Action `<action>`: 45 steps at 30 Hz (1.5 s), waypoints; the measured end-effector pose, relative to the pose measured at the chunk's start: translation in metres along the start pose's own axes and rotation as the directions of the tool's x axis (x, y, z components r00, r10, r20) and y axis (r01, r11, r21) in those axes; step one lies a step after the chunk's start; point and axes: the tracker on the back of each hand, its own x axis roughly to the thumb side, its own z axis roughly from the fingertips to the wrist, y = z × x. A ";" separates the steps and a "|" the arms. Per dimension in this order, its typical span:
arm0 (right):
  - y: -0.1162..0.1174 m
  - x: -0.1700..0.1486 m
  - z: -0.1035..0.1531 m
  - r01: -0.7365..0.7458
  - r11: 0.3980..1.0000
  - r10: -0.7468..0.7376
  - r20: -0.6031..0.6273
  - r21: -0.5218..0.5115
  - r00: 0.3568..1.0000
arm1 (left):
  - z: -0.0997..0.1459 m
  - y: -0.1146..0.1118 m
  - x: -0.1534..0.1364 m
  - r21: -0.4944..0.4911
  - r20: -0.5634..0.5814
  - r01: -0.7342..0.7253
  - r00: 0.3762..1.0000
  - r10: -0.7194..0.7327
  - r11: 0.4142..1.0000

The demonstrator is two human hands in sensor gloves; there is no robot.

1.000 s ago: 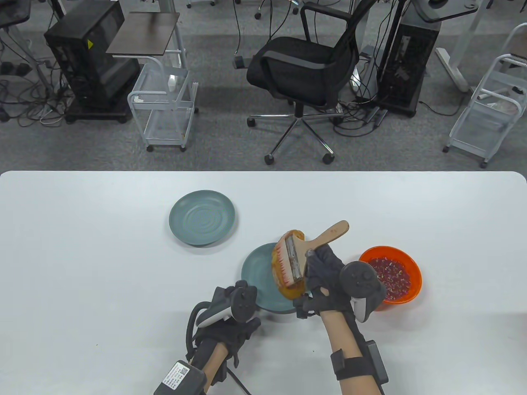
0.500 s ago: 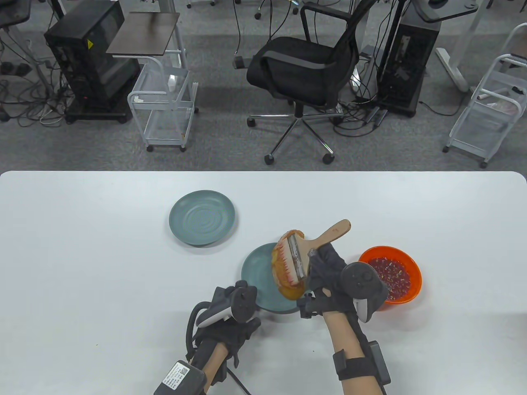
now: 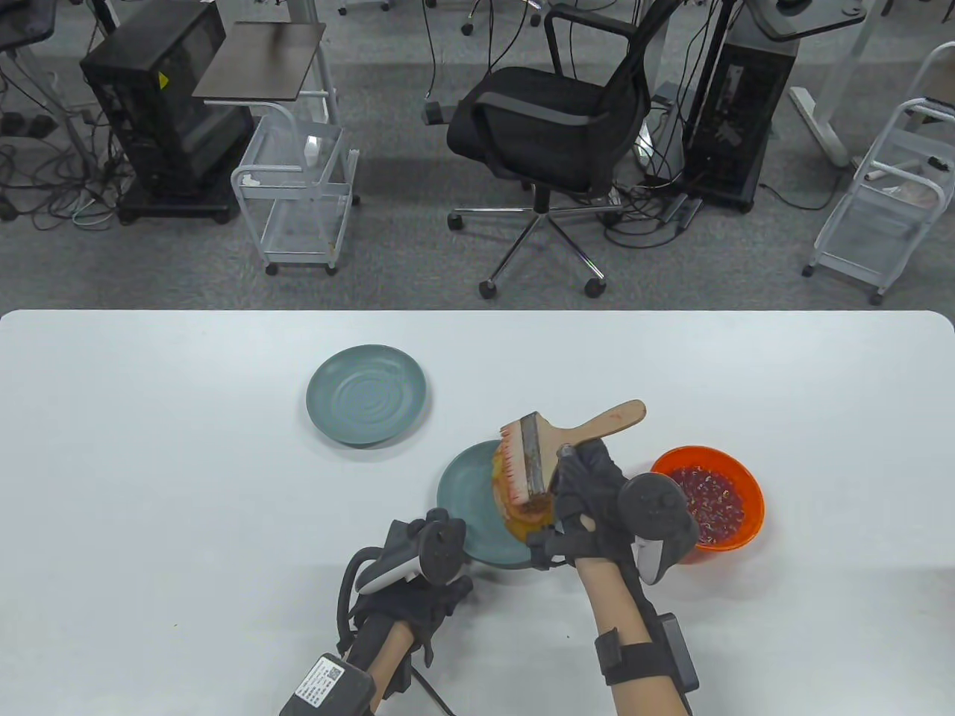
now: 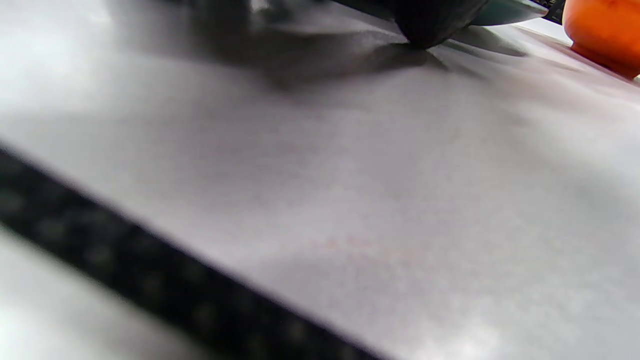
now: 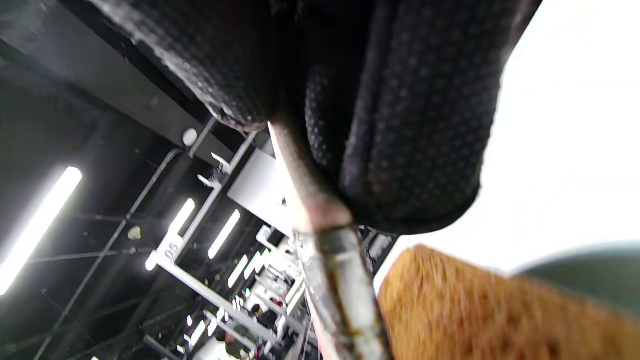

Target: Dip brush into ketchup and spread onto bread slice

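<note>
The white table (image 3: 186, 485) carries a teal plate (image 3: 462, 492) holding the bread slice (image 3: 522, 522), with the orange ketchup bowl (image 3: 735, 518) just to its right, near for re-dipping. The right hand (image 3: 589, 500) grips the brush (image 3: 533, 459) by its handle, red-stained bristles angled onto the slice to spread. The left hand (image 3: 418, 574) rests at the plate's near rim, seemingly steadying it; its finger pose cannot be told.

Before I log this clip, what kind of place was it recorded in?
Most likely an office or lab workspace, not a kitchen: a black office chair on grey carpet, computer towers with loose cables, and wire carts stand behind the white table.
</note>
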 end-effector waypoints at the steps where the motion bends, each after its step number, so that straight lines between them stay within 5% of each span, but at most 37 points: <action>1: 0.003 0.001 0.000 -0.039 0.999 0.039 0.014 0.000 0.999 | 0.000 0.000 0.000 -0.001 0.002 -0.003 1.000 0.003 1.000; 10: -0.024 0.010 0.001 -0.330 0.907 0.379 0.164 -0.262 0.911 | 0.000 0.000 -0.001 -0.001 0.009 0.010 1.000 -0.010 1.000; 16: -0.007 0.004 0.003 -0.045 0.991 0.051 0.040 -0.128 0.998 | 0.000 0.000 0.000 -0.002 0.006 0.007 1.000 -0.007 1.000; 22: 0.002 0.004 0.004 -0.156 0.979 0.167 0.076 -0.129 0.983 | 0.000 -0.001 0.000 -0.002 0.010 0.003 1.000 -0.003 1.000; 26: -0.011 0.009 0.003 -0.289 0.930 0.325 0.140 -0.228 0.935 | 0.000 -0.001 0.000 -0.003 0.008 0.009 1.000 -0.009 1.000; 34: 0.003 0.006 0.006 -0.075 0.986 0.082 0.044 -0.149 0.996 | 0.000 -0.001 0.000 -0.003 0.007 0.007 1.000 -0.007 1.000; 45: -0.016 0.010 0.003 -0.251 0.934 0.286 0.111 -0.253 0.952 | 0.000 -0.001 0.000 -0.004 0.009 0.009 1.000 -0.009 1.000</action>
